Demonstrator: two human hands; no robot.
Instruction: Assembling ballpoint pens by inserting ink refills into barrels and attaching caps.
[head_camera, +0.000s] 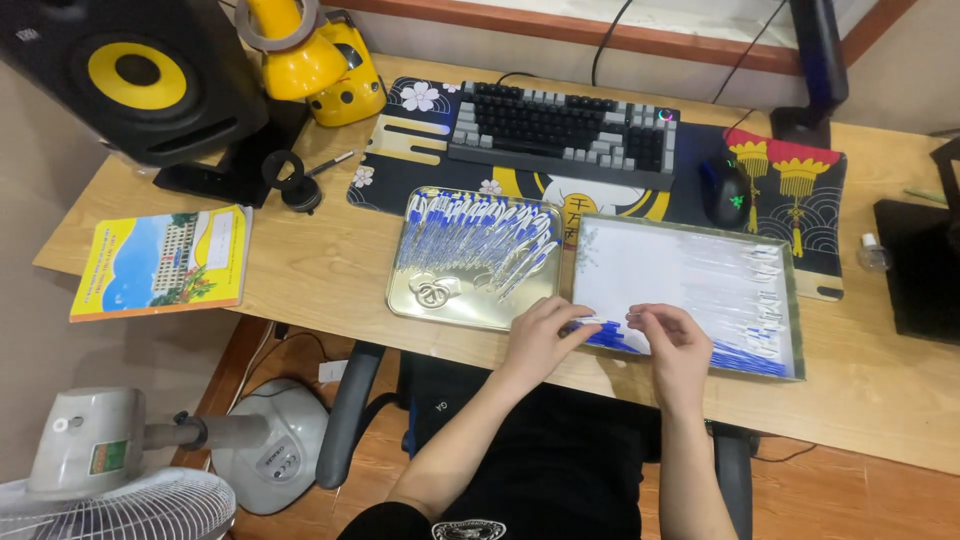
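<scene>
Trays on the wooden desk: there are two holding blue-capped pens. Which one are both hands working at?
The white-lined rectangular tray on the right. Left hand and right hand meet at its near edge; the shiny silver tray sits untouched.

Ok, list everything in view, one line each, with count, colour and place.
Silver metal tray: one, desk centre, holds blue-and-white pens.
White-lined rectangular tray: one, right of it, holds clear barrels and blue pieces.
Black and grey keyboard: one, on patterned desk mat.
Black computer mouse: one, right of keyboard.
Black speaker with yellow cone: one, back left.
Yellow desk lamp: one, beside speaker.
Yellow booklet: one, desk left edge.
White fan: one, floor left.
Left hand: one, at white tray's near edge.
Right hand: one, fingers pinching small pen parts.
</scene>
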